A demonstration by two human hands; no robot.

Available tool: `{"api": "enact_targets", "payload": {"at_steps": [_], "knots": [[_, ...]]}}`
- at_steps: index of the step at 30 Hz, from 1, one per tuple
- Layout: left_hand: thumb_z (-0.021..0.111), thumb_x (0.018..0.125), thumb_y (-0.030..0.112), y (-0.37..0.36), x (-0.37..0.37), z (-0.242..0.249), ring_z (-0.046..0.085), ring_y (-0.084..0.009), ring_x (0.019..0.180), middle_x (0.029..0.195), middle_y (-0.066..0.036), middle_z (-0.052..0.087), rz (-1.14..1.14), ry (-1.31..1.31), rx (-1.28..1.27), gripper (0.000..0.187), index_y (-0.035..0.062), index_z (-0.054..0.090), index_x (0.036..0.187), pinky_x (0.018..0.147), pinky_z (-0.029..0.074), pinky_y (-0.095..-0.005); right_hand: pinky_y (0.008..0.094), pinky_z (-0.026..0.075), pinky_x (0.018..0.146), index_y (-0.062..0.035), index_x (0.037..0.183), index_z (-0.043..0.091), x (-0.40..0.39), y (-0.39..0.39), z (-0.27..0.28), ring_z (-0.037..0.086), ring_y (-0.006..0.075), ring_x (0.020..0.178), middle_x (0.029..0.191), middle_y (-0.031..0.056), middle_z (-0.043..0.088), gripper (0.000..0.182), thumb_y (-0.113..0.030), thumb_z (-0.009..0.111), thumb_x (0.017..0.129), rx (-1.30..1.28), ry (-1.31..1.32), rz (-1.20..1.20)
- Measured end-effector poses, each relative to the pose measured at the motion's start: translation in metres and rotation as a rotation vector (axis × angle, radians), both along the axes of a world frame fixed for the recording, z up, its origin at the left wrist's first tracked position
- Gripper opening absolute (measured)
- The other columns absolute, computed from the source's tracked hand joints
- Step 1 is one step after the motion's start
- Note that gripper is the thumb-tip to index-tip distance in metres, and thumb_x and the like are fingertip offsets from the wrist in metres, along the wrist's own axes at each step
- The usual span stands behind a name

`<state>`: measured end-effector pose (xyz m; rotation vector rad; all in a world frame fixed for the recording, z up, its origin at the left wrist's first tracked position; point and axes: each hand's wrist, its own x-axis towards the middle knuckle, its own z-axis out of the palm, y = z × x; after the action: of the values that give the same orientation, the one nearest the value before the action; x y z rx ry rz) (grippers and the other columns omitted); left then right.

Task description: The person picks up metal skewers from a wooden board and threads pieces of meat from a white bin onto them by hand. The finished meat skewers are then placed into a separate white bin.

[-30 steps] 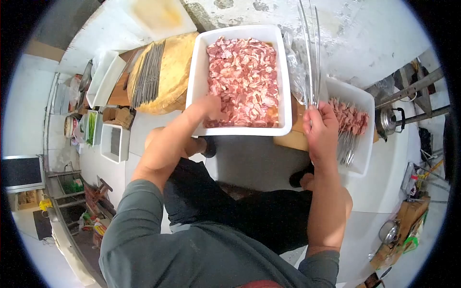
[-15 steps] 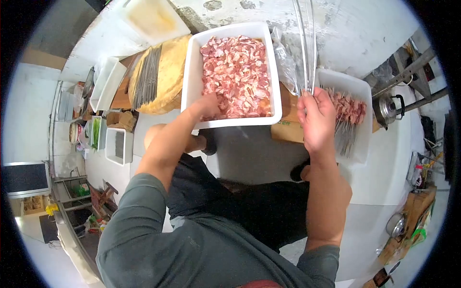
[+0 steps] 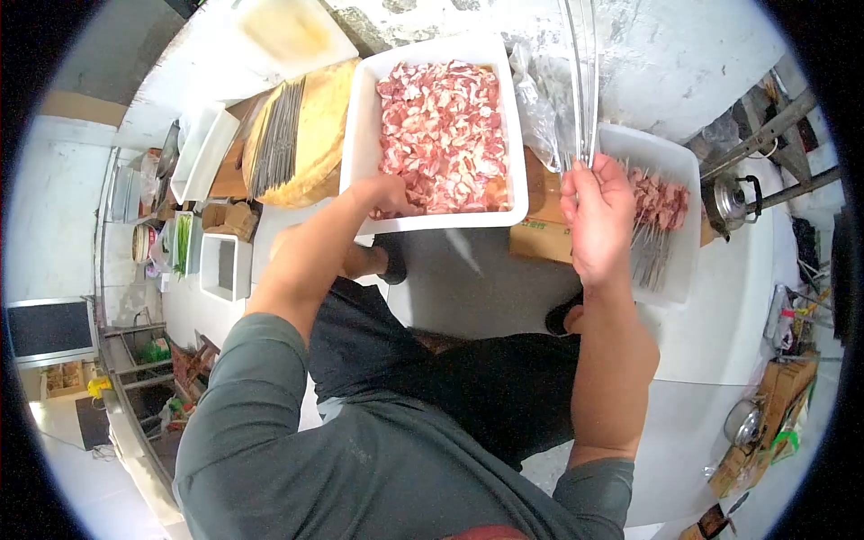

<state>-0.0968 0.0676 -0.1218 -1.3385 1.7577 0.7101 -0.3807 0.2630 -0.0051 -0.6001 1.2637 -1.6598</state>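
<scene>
Left hand [image 3: 387, 194]: fingers curled at the raw meat [image 3: 445, 135]; if they pinch a piece, I cannot tell.
Right hand [image 3: 600, 216]: fingers closed on metal skewers [image 3: 586, 85].
Loaded skewers [image 3: 660, 200]: just right of these fingers, in white tray [image 3: 688, 256].

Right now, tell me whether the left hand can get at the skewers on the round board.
Probably yes: the left hand is in the meat tray, beside the round board, and nothing covers the skewers. It would just have to clear the tray's left rim.

Upper ends of metal skewers [image 3: 592, 99] beyond the top edge
</scene>
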Motion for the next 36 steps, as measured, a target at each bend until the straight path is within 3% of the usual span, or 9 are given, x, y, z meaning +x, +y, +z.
{"api": "enact_targets", "payload": {"at_steps": [6,9,10,13,16,23,29,32,36], "knots": [[0.073,0.077,0.042,-0.014,0.022,-0.022,0.066,-0.0233,0.066,0.080,-0.014,0.069,-0.012,0.157,0.008,0.049,0.0079,0.065,0.112,0.058,0.055,-0.0361,0.0200,0.038,0.052,-0.0036,0.096,0.058,0.002,-0.003,-0.001,0.046,0.0046,0.058,0.070,-0.0024,0.054,0.009,-0.012,0.057,0.095,-0.006,0.009,-0.005],[0.070,0.079,0.028,-0.028,0.027,-0.042,0.067,-0.0239,0.074,0.086,-0.015,0.070,-0.072,0.400,-0.248,0.039,0.0060,0.066,0.110,0.068,0.055,-0.0377,0.0202,0.038,0.052,-0.0035,0.095,0.059,0.003,-0.004,-0.001,0.045,0.0043,0.058,0.070,-0.0025,0.054,0.010,-0.013,0.057,0.095,0.006,0.026,-0.001],[0.067,0.081,0.020,0.000,-0.015,0.027,0.066,-0.0263,0.091,0.102,-0.015,0.069,-0.077,0.307,-0.206,0.031,0.0045,0.066,0.108,0.084,0.051,-0.0385,0.0203,0.038,0.052,-0.0034,0.095,0.059,0.003,-0.004,-0.001,0.045,0.0043,0.058,0.070,-0.0026,0.054,0.010,-0.013,0.057,0.096,0.002,0.034,0.011],[0.068,0.080,0.017,0.029,-0.043,0.045,0.060,-0.0266,0.109,0.114,-0.011,0.065,-0.511,0.632,-0.693,0.029,0.0045,0.067,0.106,0.094,0.047,-0.0401,0.0205,0.038,0.052,-0.0032,0.095,0.059,0.006,-0.008,-0.004,0.045,0.0042,0.058,0.070,-0.0027,0.054,0.010,-0.013,0.056,0.096,-0.014,0.027,0.030],[0.069,0.077,0.020,0.023,-0.070,0.022,0.055,-0.0286,0.116,0.124,-0.009,0.060,-0.692,0.815,-0.501,0.033,0.0079,0.067,0.107,0.100,0.042,-0.0413,0.0202,0.037,0.051,-0.0031,0.095,0.059,0.006,-0.010,-0.006,0.045,0.0042,0.058,0.070,-0.0027,0.054,0.010,-0.012,0.055,0.096,0.000,0.030,0.019],[0.068,0.078,0.023,0.028,-0.090,0.013,0.056,-0.0292,0.115,0.127,-0.008,0.059,-1.007,0.642,-0.477,0.037,0.0083,0.066,0.113,0.099,0.043,-0.0407,0.0200,0.038,0.052,-0.0028,0.096,0.059,0.003,-0.008,-0.011,0.046,0.0046,0.059,0.071,-0.0017,0.055,0.008,-0.010,0.054,0.094,0.008,0.029,0.021],[0.063,0.086,0.025,0.023,-0.089,0.004,0.057,-0.0306,0.112,0.118,-0.009,0.065,-0.752,0.567,-0.399,0.029,0.0076,0.068,0.108,0.095,0.045,-0.0378,0.0200,0.038,0.053,-0.0020,0.096,0.058,0.002,-0.009,-0.009,0.047,0.0049,0.060,0.071,-0.0014,0.055,0.010,-0.011,0.054,0.095,0.025,0.063,0.013],[0.059,0.090,0.023,0.026,-0.088,0.026,0.059,-0.0288,0.109,0.117,-0.010,0.066,-0.168,0.672,-0.231,0.025,0.0052,0.069,0.104,0.094,0.046,-0.0361,0.0205,0.038,0.053,-0.0017,0.097,0.057,0.002,-0.007,-0.006,0.047,0.0049,0.060,0.071,-0.0013,0.055,0.011,-0.011,0.053,0.096,0.002,-0.003,0.014],[0.054,0.093,0.018,0.014,-0.063,0.030,0.062,-0.0230,0.097,0.108,-0.010,0.065,0.627,1.180,-0.159,0.021,0.0005,0.065,0.100,0.086,0.049,-0.0347,0.0207,0.038,0.053,-0.0014,0.098,0.056,0.001,-0.008,-0.011,0.047,0.0048,0.060,0.072,-0.0011,0.055,0.011,-0.012,0.053,0.097,0.014,0.044,0.042]]}}
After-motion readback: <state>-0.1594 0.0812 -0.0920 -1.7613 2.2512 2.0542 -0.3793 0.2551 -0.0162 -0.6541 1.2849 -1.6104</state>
